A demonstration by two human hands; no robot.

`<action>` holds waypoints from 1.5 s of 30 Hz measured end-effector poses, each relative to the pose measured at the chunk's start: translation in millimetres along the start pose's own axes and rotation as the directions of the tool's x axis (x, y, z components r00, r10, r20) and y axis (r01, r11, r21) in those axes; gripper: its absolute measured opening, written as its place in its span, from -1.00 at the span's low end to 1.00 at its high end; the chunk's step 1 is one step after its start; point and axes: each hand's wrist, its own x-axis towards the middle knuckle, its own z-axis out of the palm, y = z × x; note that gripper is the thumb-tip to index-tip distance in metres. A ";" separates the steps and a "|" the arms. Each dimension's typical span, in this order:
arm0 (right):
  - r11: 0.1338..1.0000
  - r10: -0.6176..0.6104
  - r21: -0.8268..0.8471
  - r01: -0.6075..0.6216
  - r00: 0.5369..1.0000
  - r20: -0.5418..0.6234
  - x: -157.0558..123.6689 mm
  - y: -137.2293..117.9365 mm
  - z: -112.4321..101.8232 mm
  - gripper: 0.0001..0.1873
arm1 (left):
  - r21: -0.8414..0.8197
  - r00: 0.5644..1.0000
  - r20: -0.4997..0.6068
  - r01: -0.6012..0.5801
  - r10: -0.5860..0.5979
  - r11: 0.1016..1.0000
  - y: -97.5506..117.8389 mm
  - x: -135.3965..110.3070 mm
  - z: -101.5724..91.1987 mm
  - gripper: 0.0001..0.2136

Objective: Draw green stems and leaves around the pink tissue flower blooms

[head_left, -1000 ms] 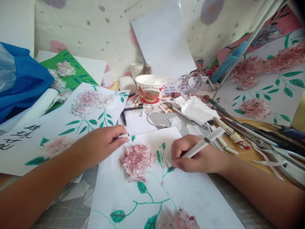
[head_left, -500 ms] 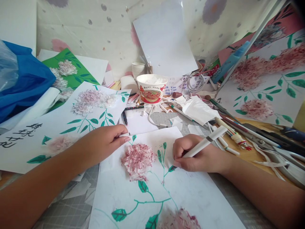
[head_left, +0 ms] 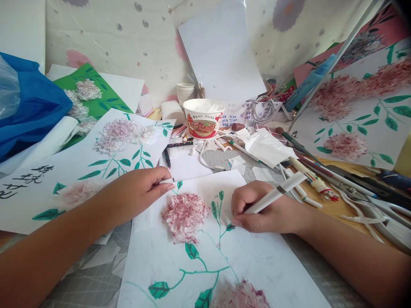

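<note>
A white marker (head_left: 278, 192) is gripped in my right hand (head_left: 268, 207), its tip end down at a small green leaf (head_left: 230, 227) on the white sheet (head_left: 257, 261). My left hand (head_left: 149, 190) pinches a small white marker cap (head_left: 166, 181) with a dark end, at the sheet's top left edge. Between the hands, a crumpled pink-and-white paper flower (head_left: 186, 217) is stuck on the sheet. Green stems and leaves, some with dark veins, spread below it. A second paper flower (head_left: 242, 296) is cut off by the bottom of the view.
Another flower picture (head_left: 19, 211) lies under my left forearm. Behind the sheet stands a paper noodle bowl (head_left: 204, 119) with white tissue inside. Pens, paper scraps and scissors (head_left: 385, 209) crowd the right side. A grey cutting mat (head_left: 93, 282) lies underneath. A blue bag (head_left: 28, 107) sits far left.
The view has shifted very slightly. My right hand and the marker have moved a touch at the small leaf; my left hand keeps its pinch.
</note>
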 end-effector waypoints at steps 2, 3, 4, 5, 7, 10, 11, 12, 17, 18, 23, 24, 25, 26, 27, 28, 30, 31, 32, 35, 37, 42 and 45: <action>1.000 -0.003 -0.004 0.003 1.000 0.004 0.0 -0.4 0.4 -0.79 | 0.001 1.000 -0.011 -0.009 0.009 1.000 -3.2 1.0 1.4 -0.72; 1.000 -0.002 -0.002 0.002 1.000 0.005 0.0 -0.9 0.7 -0.79 | -0.001 1.000 -0.020 -0.015 0.015 1.000 -4.7 1.5 2.0 -0.72; 1.000 -0.001 0.000 0.001 1.000 0.005 0.0 -1.6 1.0 -0.80 | -0.004 0.999 -0.029 -0.022 0.022 1.000 -5.9 1.9 2.5 -0.71; 1.000 0.000 0.001 0.000 1.000 0.005 -0.1 -2.1 1.2 -0.80 | -0.008 0.999 -0.040 -0.031 0.031 0.999 -6.9 2.2 2.8 -0.71; 1.000 0.006 0.005 -0.006 1.000 0.005 -0.3 -2.1 1.1 -0.80 | -0.017 0.998 -0.055 -0.038 0.037 0.999 -8.1 2.5 3.2 -0.72; 0.996 0.020 0.092 -0.016 0.999 -0.036 -0.9 3.9 -1.2 -0.80 | -0.025 0.998 -0.052 -0.022 0.020 0.999 -7.5 1.6 2.6 -0.72; 0.987 0.019 0.162 -0.004 0.996 -0.092 -1.1 7.6 -2.6 -0.80 | -0.024 0.999 -0.043 -0.013 0.012 1.000 -6.4 1.0 1.9 -0.72; 0.971 0.021 0.238 0.019 0.986 -0.164 -1.3 11.6 -4.0 -0.80 | -0.021 0.999 -0.032 -0.007 0.006 1.000 -4.7 0.2 1.0 -0.72; 0.944 0.036 0.326 0.046 0.970 -0.240 -2.0 19.2 -7.0 -0.80 | -0.013 0.999 0.010 0.032 -0.032 0.999 6.7 -3.2 -5.5 -0.77; 0.959 0.039 0.285 0.016 0.981 -0.189 -2.0 17.0 -6.1 -0.80 | -0.014 0.999 0.015 0.044 -0.043 0.999 8.3 -3.5 -6.4 -0.77; 0.995 0.021 0.100 -0.014 0.997 -0.072 -1.6 3.5 -0.6 -0.78 | -0.015 0.999 0.020 0.044 -0.044 0.999 9.0 -3.4 -6.9 -0.78; 0.997 0.010 0.073 -0.006 0.998 -0.061 -1.5 2.3 -0.2 -0.79 | -0.014 0.999 0.017 0.042 -0.041 0.999 8.4 -3.3 -6.5 -0.78; 0.999 0.000 0.051 0.003 0.999 -0.053 -1.3 1.7 -0.1 -0.80 | -0.014 0.999 0.012 0.041 -0.040 0.999 7.9 -3.2 -6.1 -0.78; 0.999 -0.008 0.035 0.010 0.999 -0.046 -1.1 1.5 -0.2 -0.80 | -0.016 0.999 0.012 0.041 -0.041 0.999 7.6 -3.0 -5.7 -0.78; 1.000 -0.011 0.022 0.012 0.999 -0.039 -1.0 1.5 -0.3 -0.80 | -0.017 0.999 0.013 0.041 -0.041 0.999 7.5 -2.8 -5.4 -0.78; 1.000 -0.012 0.012 0.013 0.999 -0.034 -0.8 1.7 -0.6 -0.81 | -0.020 0.999 0.015 0.041 -0.040 0.999 7.5 -2.5 -5.2 -0.78; 1.000 -0.014 -0.001 0.014 1.000 -0.024 -0.5 1.9 -0.8 -0.81 | -0.026 0.999 0.018 0.040 -0.040 0.999 7.7 -1.9 -4.9 -0.78; 1.000 -0.015 -0.007 0.015 1.000 -0.023 -0.4 2.0 -0.9 -0.81 | -0.027 0.999 0.021 0.041 -0.041 0.999 7.7 -1.7 -4.9 -0.78; 1.000 -0.015 -0.012 0.014 1.000 -0.022 -0.3 2.0 -0.8 -0.80 | -0.026 0.999 0.022 0.042 -0.042 0.999 7.6 -1.6 -4.8 -0.78; 0.999 -0.017 -0.030 0.016 1.000 -0.024 -0.1 2.0 -0.6 -0.79 | -0.026 0.999 0.017 0.043 -0.043 0.999 7.0 -1.9 -5.1 -0.76; 0.999 -0.019 -0.048 0.018 1.000 -0.022 0.1 1.9 -0.7 -0.78 | -0.028 0.999 0.015 0.043 -0.042 0.999 7.1 -2.7 -5.8 -0.76; 0.998 -0.009 -0.070 0.008 1.000 -0.010 0.6 0.0 -1.2 -0.77 | -0.028 0.999 0.018 0.047 -0.046 0.999 8.7 -4.8 -6.7 -0.77; 0.998 -0.004 -0.060 0.004 1.000 -0.012 1.0 0.0 -0.9 -0.77 | -0.026 0.999 0.013 0.036 -0.036 0.999 7.0 -3.6 -5.5 -0.76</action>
